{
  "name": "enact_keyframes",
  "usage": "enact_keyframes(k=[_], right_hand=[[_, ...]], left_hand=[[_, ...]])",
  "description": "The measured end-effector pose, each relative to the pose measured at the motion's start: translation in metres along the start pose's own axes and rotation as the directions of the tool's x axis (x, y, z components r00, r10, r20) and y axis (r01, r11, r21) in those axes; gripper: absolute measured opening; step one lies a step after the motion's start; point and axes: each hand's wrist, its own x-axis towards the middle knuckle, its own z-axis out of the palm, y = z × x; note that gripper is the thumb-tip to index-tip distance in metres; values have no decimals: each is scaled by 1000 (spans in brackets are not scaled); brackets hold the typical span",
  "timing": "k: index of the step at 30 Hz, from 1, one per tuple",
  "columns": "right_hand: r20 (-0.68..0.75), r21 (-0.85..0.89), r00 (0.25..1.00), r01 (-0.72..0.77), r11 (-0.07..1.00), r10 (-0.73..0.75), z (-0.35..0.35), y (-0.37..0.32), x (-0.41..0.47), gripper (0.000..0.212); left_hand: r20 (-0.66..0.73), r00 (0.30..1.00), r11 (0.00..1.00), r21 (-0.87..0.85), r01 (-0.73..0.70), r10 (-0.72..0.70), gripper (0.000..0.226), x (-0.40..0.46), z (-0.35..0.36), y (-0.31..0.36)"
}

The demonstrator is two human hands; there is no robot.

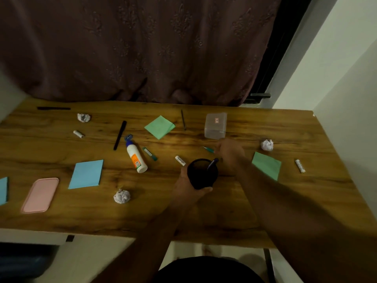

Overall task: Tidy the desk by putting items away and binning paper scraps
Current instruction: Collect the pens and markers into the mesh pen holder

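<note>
Wooden surface (204, 217) seen from above, strewn with stationery. Centre right of the frame: left hand (189, 185) wrapped around a black pen cup (202, 173), one dark pen (212, 164) already leaning inside. Just above and right of the cup: right hand (229, 151), fingers curled down at a teal pen (208, 149) lying on the wood; blurred, so impossible to tell whether pinched yet or only touched. Step in hand, by the look of it: gathering loose pens into the cup. Next move likely calls for a firm pinch on the thin teal barrel, then a short lift and tip into the cup mouth.

Still scattered: glue bottle (136, 158) left of centre, black pen (120, 135) above it, white eraser (180, 160) touching distance from the cup, green notes (160, 127) and (266, 165), blue notes (86, 174), pink case (40, 195) at lower left, clear plastic box (215, 125) at upper right. Crumpled paper balls (121, 196), (83, 117) and (266, 144) not yet binned; no bin visible.
</note>
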Motion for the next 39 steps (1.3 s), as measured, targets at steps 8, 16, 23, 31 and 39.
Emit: enact_keyframes(k=[8,16,23,31,39], right_hand=[[73,-222,993,112,969,-98,14,-3,17,20],[-111,546,981,193,815,-158,-52,-36,7,16],[118,815,916,131,564,-384,-91,-43,-21,28],[138,763,886,190,619,-442,-67,-32,-23,21],[222,671,791,300,678,-569,-60,-26,-25,20]], left_hand=[[-42,997,998,24,59,-58,103,-1,3,6],[-49,997,999,-8,51,-52,101,-4,5,3],[-85,995,997,-64,48,-54,100,-4,9,-2],[-110,994,997,-81,8,-17,99,-5,12,-2],[-140,990,998,-67,13,-23,96,-5,13,0]])
